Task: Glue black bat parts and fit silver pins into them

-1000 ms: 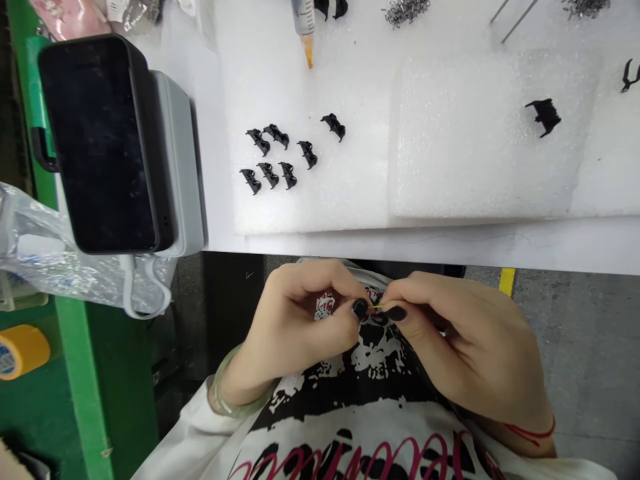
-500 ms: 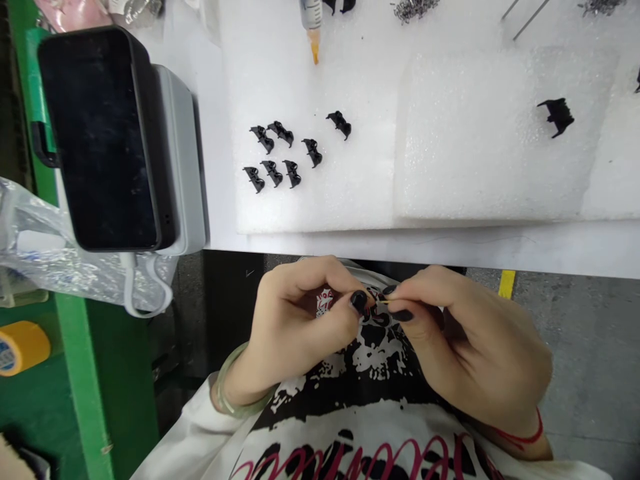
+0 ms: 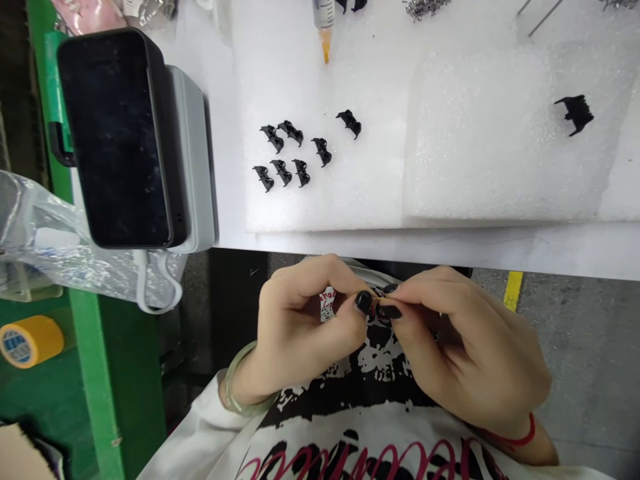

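In front of my shirt, below the table edge, my left hand (image 3: 310, 333) is closed in a pinch of thumb and forefinger. What it holds is too small and too covered to make out. Against its fingertips, my right hand (image 3: 465, 347) pinches a thin yellowish pin-like piece (image 3: 376, 299), mostly hidden now. Several small black plastic parts (image 3: 323, 153) lie in a group on the white foam sheet (image 3: 370, 193) beyond my hands. One more black part (image 3: 577, 115) sits by itself on the raised foam at the right.
A phone-like black device (image 3: 117, 140) rests on a grey case (image 3: 193, 160) at the left, with a white cable loop. A syringe with an amber tip (image 3: 325, 43) and small metal pieces (image 3: 425, 7) lie at the back. Yellow tape (image 3: 33, 340) is at lower left.
My fingertips have drawn closer together, and the yellowish piece between them shows less. The whole scene has shifted slightly right in view; the parts on the foam stay put.
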A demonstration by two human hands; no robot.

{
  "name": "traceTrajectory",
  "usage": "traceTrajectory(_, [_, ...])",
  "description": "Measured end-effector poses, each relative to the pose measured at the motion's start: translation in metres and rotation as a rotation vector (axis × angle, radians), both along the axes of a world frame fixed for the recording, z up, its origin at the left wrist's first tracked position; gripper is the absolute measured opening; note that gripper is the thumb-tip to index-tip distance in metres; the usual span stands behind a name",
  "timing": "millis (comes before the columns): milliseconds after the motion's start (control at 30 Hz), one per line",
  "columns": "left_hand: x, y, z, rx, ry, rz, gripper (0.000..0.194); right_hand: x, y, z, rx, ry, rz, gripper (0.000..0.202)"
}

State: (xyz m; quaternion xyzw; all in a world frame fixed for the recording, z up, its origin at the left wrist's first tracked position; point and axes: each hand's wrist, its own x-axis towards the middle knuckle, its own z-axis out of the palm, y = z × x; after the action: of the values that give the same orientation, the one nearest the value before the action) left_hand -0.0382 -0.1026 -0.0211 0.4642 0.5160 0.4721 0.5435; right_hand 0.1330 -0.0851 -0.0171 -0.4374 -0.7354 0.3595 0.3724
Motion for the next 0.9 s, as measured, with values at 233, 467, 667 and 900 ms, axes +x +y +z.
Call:
traceTrajectory(233, [-0.0003,-0.0014,-0.0016,-0.022,0.051,0.013,0.019,-0.0008,-0.0010,0.0039,0.115,-0.101,-0.005,0.011])
traceTrajectory(467, [-0.0006,-0.0040,-0.0019,-0.073,0.078,0.037,0.020,0.0010,0.0027,0.0079,0.198,-0.203,0.040,0.011])
traceTrajectory(667, [-0.0019,-0.0035,-0.0023,-0.088,0.072,0.017,0.021,0.0036,0.0016,0.0059,0.202,-0.211,0.057,0.019])
traceTrajectory(900, [-0.0044,-0.0053,-0.0031,-0.098,0.009,-0.011,0.019,0.0012,0.0032,0.0077,0.209,-0.172,0.002,0.017])
